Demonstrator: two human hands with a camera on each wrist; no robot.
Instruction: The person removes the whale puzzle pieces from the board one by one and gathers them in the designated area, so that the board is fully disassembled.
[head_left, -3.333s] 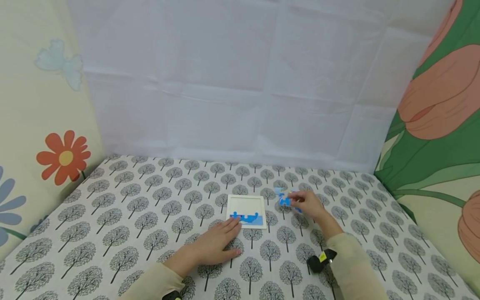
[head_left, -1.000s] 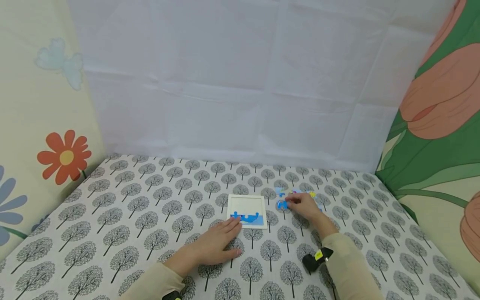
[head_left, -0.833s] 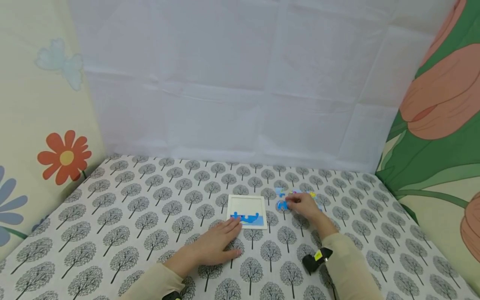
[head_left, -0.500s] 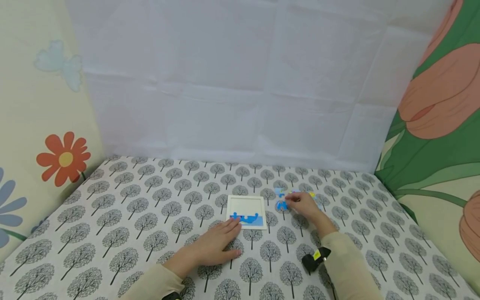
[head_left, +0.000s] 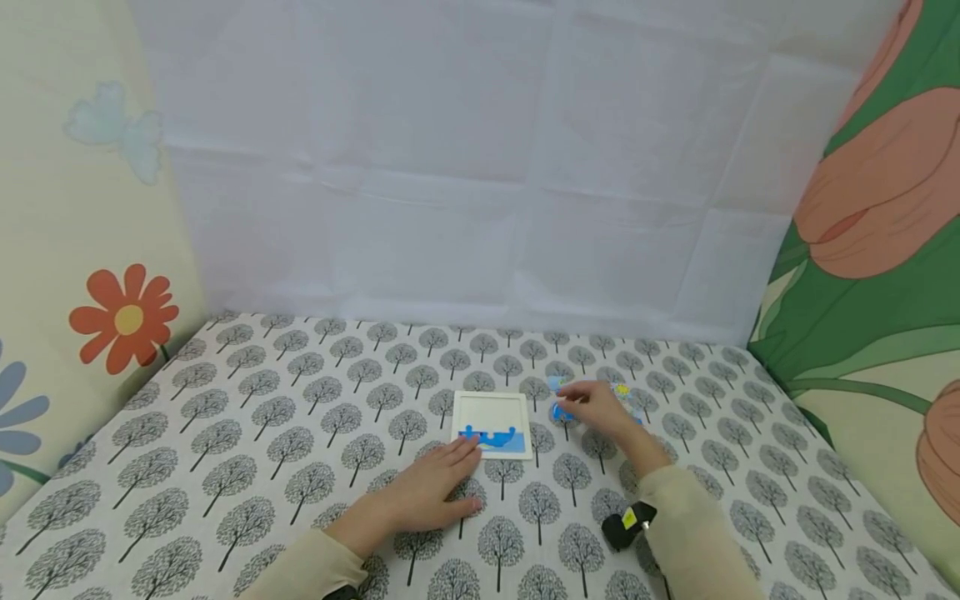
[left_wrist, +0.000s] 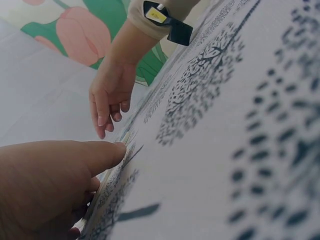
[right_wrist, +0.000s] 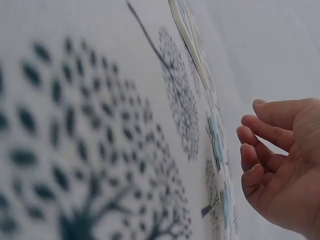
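A square white puzzle tray [head_left: 491, 410] lies on the cloth, with blue puzzle pieces [head_left: 497, 438] along its near side. My left hand [head_left: 427, 493] lies flat, fingertips on the tray's near left corner; the left wrist view shows its thumb stretched out. Right of the tray, my right hand [head_left: 598, 410] hovers over loose puzzle pieces, its fingers loosely bent. In the right wrist view nothing sits between its thumb and fingers, and pale blue pieces [right_wrist: 216, 142] lie below. A blue piece [head_left: 559, 412] is partly covered by this hand.
More loose pieces lie around the right hand: a light blue one [head_left: 555, 382] behind it and one with a yellow shape [head_left: 622, 390] to its right. A tree-patterned cloth [head_left: 300, 483] covers the table. A white curtain [head_left: 420, 167] hangs behind.
My right hand, which was at the blue loose piece, has shifted slightly left and now hovers above it. Earlier it moved left from farther right. The left hand has stayed on the tray.
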